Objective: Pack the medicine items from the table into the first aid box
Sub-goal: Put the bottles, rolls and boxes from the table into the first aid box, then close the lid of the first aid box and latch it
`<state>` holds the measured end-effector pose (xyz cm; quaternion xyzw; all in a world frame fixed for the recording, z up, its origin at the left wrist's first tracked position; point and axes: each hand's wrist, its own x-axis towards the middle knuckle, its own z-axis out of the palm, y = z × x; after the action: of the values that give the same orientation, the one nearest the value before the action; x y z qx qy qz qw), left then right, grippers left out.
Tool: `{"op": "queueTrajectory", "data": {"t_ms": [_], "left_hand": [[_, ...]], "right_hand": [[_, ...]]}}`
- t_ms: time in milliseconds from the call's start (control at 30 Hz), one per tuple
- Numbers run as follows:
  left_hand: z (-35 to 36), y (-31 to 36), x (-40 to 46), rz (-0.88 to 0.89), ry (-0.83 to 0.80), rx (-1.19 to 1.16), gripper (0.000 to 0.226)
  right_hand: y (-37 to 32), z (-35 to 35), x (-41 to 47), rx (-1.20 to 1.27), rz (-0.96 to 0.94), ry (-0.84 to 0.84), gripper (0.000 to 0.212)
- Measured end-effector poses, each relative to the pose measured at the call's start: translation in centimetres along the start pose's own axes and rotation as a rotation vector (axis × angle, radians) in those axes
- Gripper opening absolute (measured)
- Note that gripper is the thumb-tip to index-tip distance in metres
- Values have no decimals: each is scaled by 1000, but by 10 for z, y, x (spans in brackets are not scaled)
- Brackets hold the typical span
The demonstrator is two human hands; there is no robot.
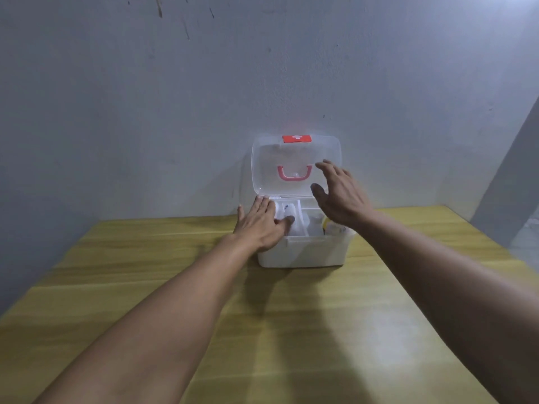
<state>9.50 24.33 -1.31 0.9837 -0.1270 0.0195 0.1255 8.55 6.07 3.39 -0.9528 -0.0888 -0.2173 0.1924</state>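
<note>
Box (303,253) white, milky; lid (268,170) clear, frosted, standing up just beyond right hand (339,196) fingers. Pink handle (294,174) left of right fingertips; red clasp (297,138) with white cross above them. White tray (297,225) beside left hand (259,224) thumb; yellow item (328,224) under right palm. Table (145,258) yellow-tan wood grain, pale streaks. Wall (145,97) grey-blue, dark scuffs

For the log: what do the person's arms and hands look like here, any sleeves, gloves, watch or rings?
Both arms are bare as far as the picture shows, with no sleeve in view. The left hand and right hand wear no gloves. No watch, bracelet or ring can be seen on either wrist or on the fingers that show. The right hand is slightly blurred.
</note>
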Motion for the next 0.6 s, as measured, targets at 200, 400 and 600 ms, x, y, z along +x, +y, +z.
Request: {"op": "queueTrajectory", "data": {"t_ms": [200,400,600], "left_hand": [[3,3,-2,-28,-49,24,83],[5,4,-1,-46,-54,44,80],[3,3,0,-47,-66,21,79]], "right_hand": [[-13,-13,64,-138,-89,32,60],[-13,-3,103,-273,-137,37,54],[-11,-7,113,-326,-231,172,24]]}}
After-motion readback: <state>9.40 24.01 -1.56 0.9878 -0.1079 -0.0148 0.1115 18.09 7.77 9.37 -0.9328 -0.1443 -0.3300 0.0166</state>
